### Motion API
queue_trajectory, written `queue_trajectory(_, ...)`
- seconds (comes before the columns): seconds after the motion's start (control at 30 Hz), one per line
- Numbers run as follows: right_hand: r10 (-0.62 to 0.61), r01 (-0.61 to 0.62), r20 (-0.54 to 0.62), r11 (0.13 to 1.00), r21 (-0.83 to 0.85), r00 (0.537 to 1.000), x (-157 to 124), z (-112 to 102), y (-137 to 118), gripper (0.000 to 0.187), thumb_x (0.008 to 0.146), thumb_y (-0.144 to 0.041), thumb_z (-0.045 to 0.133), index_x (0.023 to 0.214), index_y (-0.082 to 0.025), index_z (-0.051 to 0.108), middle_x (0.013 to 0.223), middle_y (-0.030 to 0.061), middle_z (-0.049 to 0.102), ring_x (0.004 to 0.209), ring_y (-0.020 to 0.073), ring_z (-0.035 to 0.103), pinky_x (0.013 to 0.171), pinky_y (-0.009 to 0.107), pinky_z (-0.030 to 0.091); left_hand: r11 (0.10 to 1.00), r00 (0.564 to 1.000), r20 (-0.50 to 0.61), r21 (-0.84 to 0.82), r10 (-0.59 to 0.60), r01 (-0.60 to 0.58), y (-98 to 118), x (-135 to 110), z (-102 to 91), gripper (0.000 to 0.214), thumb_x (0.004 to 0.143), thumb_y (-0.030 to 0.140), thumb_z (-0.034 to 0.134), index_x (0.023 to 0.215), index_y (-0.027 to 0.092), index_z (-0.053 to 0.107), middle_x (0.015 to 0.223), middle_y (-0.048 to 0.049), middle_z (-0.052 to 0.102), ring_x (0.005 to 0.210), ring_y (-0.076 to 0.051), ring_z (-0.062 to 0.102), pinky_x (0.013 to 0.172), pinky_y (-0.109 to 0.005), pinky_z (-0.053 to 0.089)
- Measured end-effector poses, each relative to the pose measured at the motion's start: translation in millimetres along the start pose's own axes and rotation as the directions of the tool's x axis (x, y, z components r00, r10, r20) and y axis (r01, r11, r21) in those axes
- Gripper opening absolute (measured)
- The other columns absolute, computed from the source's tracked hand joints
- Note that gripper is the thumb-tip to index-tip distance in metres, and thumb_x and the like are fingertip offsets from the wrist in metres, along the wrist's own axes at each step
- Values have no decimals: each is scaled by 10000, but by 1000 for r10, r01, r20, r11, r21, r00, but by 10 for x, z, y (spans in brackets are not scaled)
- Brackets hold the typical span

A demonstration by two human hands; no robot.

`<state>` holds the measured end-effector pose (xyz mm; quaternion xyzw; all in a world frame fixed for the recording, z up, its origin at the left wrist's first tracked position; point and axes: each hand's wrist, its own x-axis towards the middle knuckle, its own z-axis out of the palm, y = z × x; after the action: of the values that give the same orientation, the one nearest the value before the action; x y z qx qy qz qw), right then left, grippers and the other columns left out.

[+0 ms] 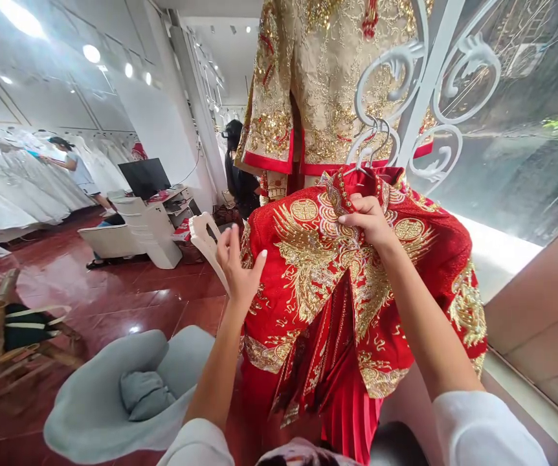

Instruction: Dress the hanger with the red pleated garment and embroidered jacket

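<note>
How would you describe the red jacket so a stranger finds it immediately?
Start at the large window and the white scrollwork before it. Lower than the beige hanging garment, the right hand holds the red jacket. Unlike its beige neighbour, it is red, with gold wing-like embroidery.

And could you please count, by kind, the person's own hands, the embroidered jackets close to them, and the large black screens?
Hands: 2 (left hand, right hand)
Jackets: 2 (red jacket, gold jacket)
Large black screen: 1
Total: 5
</note>
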<state>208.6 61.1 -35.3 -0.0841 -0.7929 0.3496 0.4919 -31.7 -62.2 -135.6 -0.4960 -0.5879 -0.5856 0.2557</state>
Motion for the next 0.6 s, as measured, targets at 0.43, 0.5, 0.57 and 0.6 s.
queue_trajectory(0.43,-132,131,2,979,-155,991,-67,-27,-7,446,680,-420,687,425,-171,419,474,-54,308,521,77,281,554,261,244,922,829,456,-43,-324,384,-211,-109,-184,415,720,474,614,958,135,633,900,-82,699,819,-221,628,785,-327,489)
queue_trajectory(0.5,-123,121,5,976,-182,992,-106,-35,-83,463,731,-448,652,433,-171,430,470,-54,309,505,75,291,535,256,249,912,775,552,-64,-306,406,-129,-68,-307,380,741,479,586,891,135,644,864,-64,701,799,-209,621,760,-302,488)
queue_trajectory(0.57,-142,122,-60,957,-265,988,-150,-56,-201,455,823,-460,561,479,-175,482,487,-45,360,501,80,341,536,255,283,920,747,596,-31,-296,390,-17,24,-490,355,763,484,560,801,140,639,805,-47,692,765,-201,605,738,-287,482)
queue_trajectory(0.6,-182,133,-121,935,-328,976,-170,-81,-266,436,861,-453,515,524,-178,521,514,-34,412,518,88,390,555,260,315,926,743,602,-13,-295,378,43,74,-597,347,765,485,557,754,145,628,772,-40,684,742,-197,595,723,-283,480)
